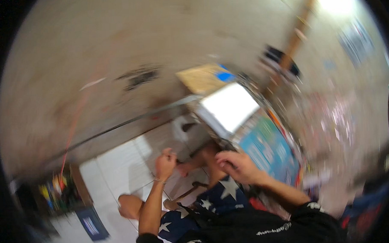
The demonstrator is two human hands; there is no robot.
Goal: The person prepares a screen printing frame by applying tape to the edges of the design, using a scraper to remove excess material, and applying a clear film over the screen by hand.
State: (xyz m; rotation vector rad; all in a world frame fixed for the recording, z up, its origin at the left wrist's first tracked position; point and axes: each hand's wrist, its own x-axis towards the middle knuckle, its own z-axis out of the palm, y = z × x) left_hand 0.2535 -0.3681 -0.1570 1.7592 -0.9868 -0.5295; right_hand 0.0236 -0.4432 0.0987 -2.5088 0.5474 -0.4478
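Note:
My left hand (pixel 165 165) hangs over the white tiled floor, its fingers curled in and pressed together. A thin band circles that wrist. Whatever lies in these fingers, if anything, is too blurred to make out. To the right, my right hand (pixel 236 166) is held above my lap with its fingers bent in toward the thumb; the inside of its grip is hidden. Nearest to it is a blue printed sheet (pixel 264 147) on a low table. Beyond that hand, a white flat-topped box (pixel 230 105) stands on the same table.
A tan board with a blue patch (pixel 201 78) lies behind the white box. At left is a crate (pixel 62 190) of mixed small things, with a dark blue box (pixel 93 223) beside it. A wooden post (pixel 296 43) leans by the wall. Motion blurs much of the view.

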